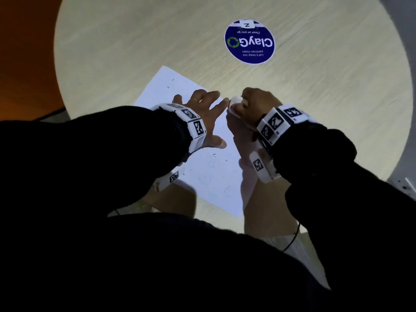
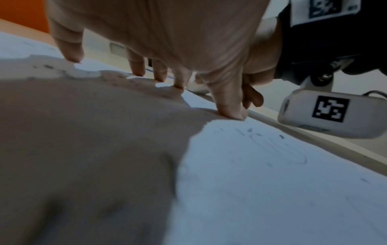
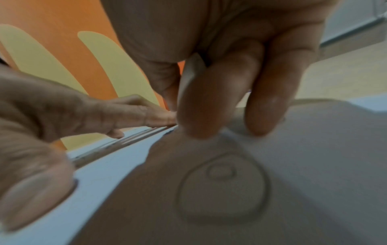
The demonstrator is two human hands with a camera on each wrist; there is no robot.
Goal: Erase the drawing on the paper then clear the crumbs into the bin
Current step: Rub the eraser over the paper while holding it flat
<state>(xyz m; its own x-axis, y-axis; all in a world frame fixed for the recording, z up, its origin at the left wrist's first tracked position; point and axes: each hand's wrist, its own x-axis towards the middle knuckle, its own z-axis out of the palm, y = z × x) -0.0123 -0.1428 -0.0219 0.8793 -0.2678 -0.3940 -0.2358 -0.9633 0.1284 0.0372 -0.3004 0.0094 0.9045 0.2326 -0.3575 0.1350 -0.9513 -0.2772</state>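
A white sheet of paper (image 1: 209,176) lies on the round table (image 1: 135,41), with faint pencil circles and small dark eraser crumbs (image 1: 213,155) scattered on it. My left hand (image 1: 200,109) lies flat on the sheet with spread, straight fingers (image 2: 137,68) pressing it down. My right hand (image 1: 249,104) grips a white eraser (image 1: 235,102) at the paper's far right corner, beside my left fingertips. In the right wrist view the eraser (image 3: 191,74) shows between thumb and fingers, above a drawn oval (image 3: 222,187). No bin is in view.
A round blue sticker (image 1: 249,41) lies on the table beyond the hands. An orange wall or floor (image 1: 24,52) lies to the left. My dark sleeves (image 1: 112,154) cover the near part of the table.
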